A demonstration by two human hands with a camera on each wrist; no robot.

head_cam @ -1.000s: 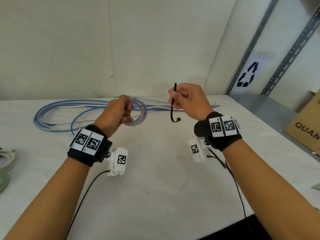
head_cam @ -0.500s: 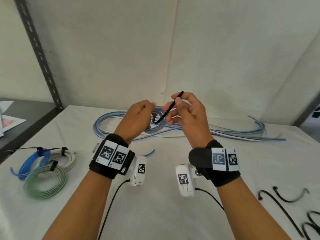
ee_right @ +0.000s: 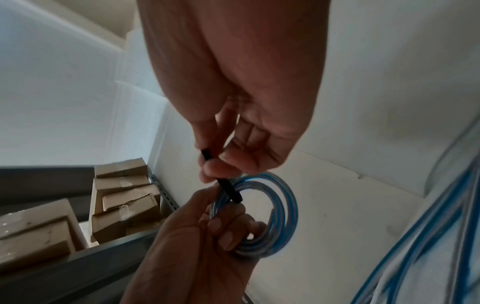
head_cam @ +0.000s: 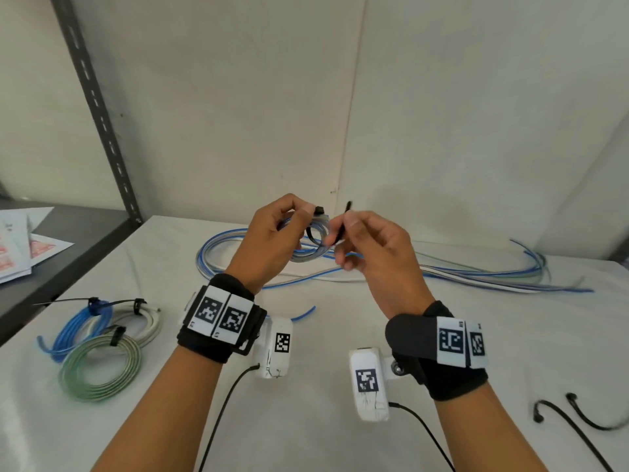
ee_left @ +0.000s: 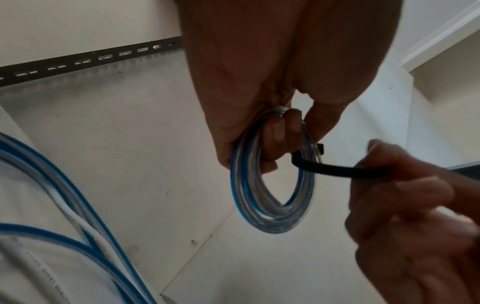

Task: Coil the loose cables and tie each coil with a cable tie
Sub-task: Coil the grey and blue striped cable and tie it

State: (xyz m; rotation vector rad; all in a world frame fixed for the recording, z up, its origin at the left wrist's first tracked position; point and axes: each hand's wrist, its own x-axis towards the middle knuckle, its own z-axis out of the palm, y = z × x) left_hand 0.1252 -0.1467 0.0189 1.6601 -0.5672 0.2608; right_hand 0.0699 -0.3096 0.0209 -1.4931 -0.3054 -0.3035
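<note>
The small coil [head_cam: 315, 245] of clear, blue-striped cable is held up above the white table [head_cam: 323, 420], in front of both hands; a black cable tie [ee_left: 337, 169] passes through its ring and round one side of the bundle, its head sitting at the coil's outer edge. The left hand [head_cam: 272, 240] grips the coil, fingers curled through the ring (the thumb presses from outside); the right hand [head_cam: 371, 253] pinches the tie's free tail between thumb and forefinger, the other fingers loosely bent. Behind them loose cables [head_cam: 476, 277] trail across the table; to the left lie three tied coils [head_cam: 102, 338], blue, white and green; spare ties [head_cam: 578, 417] rest at the right.
</note>
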